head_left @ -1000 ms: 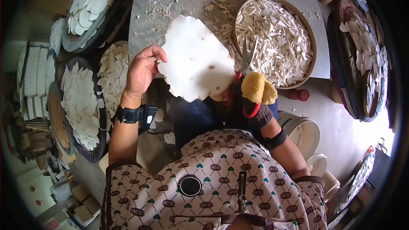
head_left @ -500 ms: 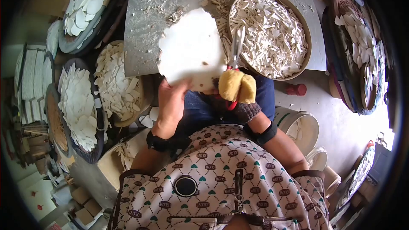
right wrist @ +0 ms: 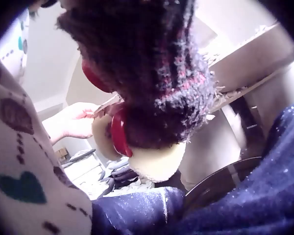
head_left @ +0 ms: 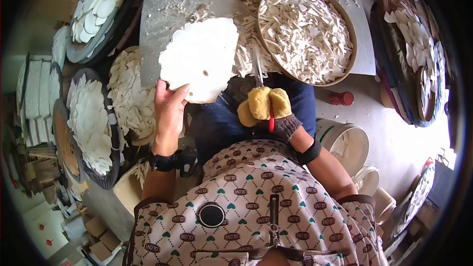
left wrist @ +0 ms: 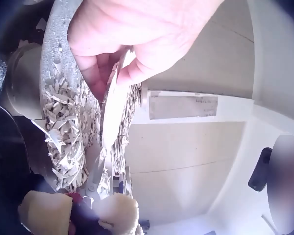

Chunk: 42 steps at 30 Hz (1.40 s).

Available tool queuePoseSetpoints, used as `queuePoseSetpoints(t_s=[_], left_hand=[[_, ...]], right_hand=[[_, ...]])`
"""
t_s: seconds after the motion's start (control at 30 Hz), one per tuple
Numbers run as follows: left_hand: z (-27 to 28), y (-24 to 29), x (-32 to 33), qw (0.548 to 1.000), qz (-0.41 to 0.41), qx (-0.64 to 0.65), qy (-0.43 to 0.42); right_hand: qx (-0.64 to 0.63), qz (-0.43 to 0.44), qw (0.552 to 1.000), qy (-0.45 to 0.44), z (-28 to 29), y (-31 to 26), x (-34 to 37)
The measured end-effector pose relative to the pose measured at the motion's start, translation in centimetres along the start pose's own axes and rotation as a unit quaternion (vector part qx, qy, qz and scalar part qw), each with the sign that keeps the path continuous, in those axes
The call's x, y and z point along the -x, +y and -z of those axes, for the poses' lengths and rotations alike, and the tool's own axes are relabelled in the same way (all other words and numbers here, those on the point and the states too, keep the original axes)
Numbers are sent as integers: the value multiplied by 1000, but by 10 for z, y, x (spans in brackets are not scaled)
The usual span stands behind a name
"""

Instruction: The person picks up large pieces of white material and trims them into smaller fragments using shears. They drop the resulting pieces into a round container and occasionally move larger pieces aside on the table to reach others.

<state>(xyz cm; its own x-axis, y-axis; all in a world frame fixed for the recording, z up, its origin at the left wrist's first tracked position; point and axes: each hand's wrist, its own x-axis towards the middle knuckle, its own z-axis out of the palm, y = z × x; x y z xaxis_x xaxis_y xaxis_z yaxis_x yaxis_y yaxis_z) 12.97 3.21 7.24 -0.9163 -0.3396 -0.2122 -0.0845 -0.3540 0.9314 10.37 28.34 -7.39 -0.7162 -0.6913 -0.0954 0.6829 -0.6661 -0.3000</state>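
My left hand (head_left: 169,113) pinches the lower edge of a thin, flat white slice (head_left: 197,59) with an uneven rim and a few brown spots. In the left wrist view the slice (left wrist: 113,112) shows edge-on between thumb and fingers. My right hand (head_left: 276,113) wears a dark knitted glove with yellow fuzzy padding on the fingers. It grips scissors by their red handles (head_left: 271,120), and the blades (head_left: 257,64) point away over the table's front edge, right of the slice and apart from it. In the right wrist view the glove (right wrist: 137,83) hides most of the grip.
On the grey table (head_left: 152,24) stands a round tray (head_left: 353,44) heaped with white strips, with loose scraps beside it. Trays of white slices (head_left: 91,123) stand at left, others (head_left: 414,39) at right. A red object (head_left: 341,99) and a pale bucket (head_left: 322,135) are on the floor.
The left hand came in under the slice, close to the right hand, then drew it left, away from the scissors. The scissor blades, spread a second ago, are now closer together.
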Motion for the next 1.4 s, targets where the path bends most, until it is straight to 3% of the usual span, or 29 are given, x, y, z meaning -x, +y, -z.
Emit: queuePoseSetpoints(t_s=[0.07,0.1,0.17,0.3,0.33,0.43,0.5,0.63,0.7,0.77,0.8,0.93,1.0,1.07,1.13,1.23,1.27,1.37,1.4], left_hand=[[-1,-1,3,1000,12,-18,-6],[-3,-2,5,1000,16,-22,-13],[-6,-1,8,999,22,-32,-25],[-4,-1,12,995,58,-56,-65],[-5,0,13,994,66,-53,-69],[-5,4,12,992,81,-53,-74],[1,3,7,991,86,-61,-78],[5,-2,-4,996,50,-60,-36],[-2,-7,-6,1000,-4,-1,21],[-3,-18,-10,995,-53,35,74],[-4,-19,-12,995,-53,50,63],[-13,-21,-9,999,-33,16,19],[-13,-19,-10,999,-33,-1,3],[-11,-17,-12,999,-33,-14,-11],[-8,-17,-16,999,-33,-20,-22],[-14,-19,-20,996,-73,-4,41],[-12,-23,-23,996,-71,3,59],[-15,-24,-27,996,-70,-20,48],[-16,-23,-28,997,-59,-33,47]], right_hand=[[182,1,983,7,4,1,-4],[310,-4,950,17,-5,-3,-6],[557,-21,830,31,-22,-12,-9],[526,-17,850,-3,-17,-14,-14],[392,1,920,-19,-20,-17,-13],[309,60,947,-58,-6,-16,-14],[324,53,943,-50,-3,-20,-11],[440,-51,894,64,-20,-27,-5],[506,-101,846,136,-27,-22,-8],[602,-57,788,113,-17,-16,-10],[651,-6,757,59,-12,-16,-13],[708,-44,699,86,-2,-9,-15],[647,-40,758,77,-4,-10,-17],[467,-3,883,45,-12,-12,-14],[264,38,964,9,-23,-17,-13],[425,113,898,11,-15,-13,-15],[503,121,855,23,-13,-9,-15],[586,120,801,12,-22,-13,-10],[545,98,832,10,-24,-14,-8]])
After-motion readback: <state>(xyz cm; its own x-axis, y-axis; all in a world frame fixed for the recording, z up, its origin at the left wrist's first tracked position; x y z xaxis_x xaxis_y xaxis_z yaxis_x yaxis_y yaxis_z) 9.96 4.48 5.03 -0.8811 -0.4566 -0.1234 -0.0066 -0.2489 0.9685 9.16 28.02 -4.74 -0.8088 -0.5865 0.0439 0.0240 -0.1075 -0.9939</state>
